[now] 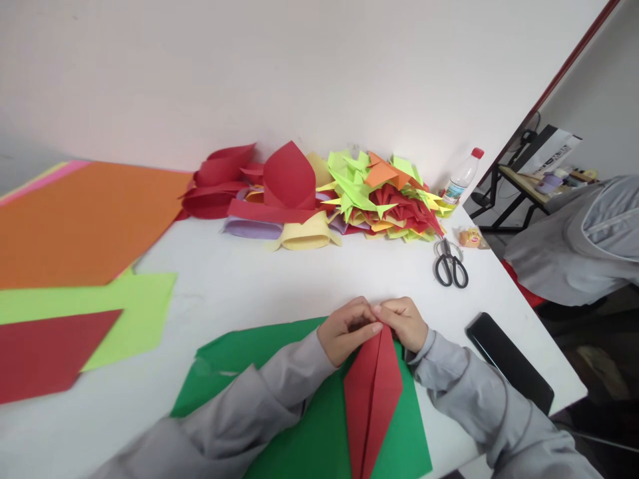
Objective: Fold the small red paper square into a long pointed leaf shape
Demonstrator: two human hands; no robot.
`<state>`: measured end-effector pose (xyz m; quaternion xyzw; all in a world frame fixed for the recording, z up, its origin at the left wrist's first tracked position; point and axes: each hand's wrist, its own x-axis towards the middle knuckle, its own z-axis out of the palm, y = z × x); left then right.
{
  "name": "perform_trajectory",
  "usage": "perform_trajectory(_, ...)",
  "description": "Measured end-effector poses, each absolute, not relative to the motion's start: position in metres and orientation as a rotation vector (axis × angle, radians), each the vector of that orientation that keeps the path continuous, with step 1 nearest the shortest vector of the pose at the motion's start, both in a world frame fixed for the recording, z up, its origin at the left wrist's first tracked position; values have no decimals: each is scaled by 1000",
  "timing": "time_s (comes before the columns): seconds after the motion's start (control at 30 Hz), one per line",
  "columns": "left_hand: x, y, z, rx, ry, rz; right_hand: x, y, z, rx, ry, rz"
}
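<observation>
A red paper, folded into a long diamond shape, lies on a green sheet near the table's front edge. My left hand and my right hand meet at its far tip, both with fingers curled and pinching the paper there. Grey sleeves cover both arms.
A heap of folded paper shapes and red, yellow and purple curled pieces sits against the wall. Black scissors, a small wrapped item, a plastic bottle and a black phone lie right. Orange, lime and red sheets lie left.
</observation>
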<state>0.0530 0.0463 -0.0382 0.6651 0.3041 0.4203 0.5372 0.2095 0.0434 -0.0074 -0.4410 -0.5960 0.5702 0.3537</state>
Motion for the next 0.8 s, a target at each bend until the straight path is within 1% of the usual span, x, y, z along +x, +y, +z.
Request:
perform_trajectory(0.23,50,45,-26,1521,733,948,210,42,-9,-1152,-1627,1426)
perform_trajectory(0.37,50,47,-27,1533,752,975,209,42,-11,-1153,-1448,1478)
perform_trajectory(0.53,51,48,-34,1615,748,971,212,48,-14,-1179,-1166,1435)
perform_trajectory(0.8,50,50,-36,1621,696,1018,213,51,-18,-1147,-1065,1444)
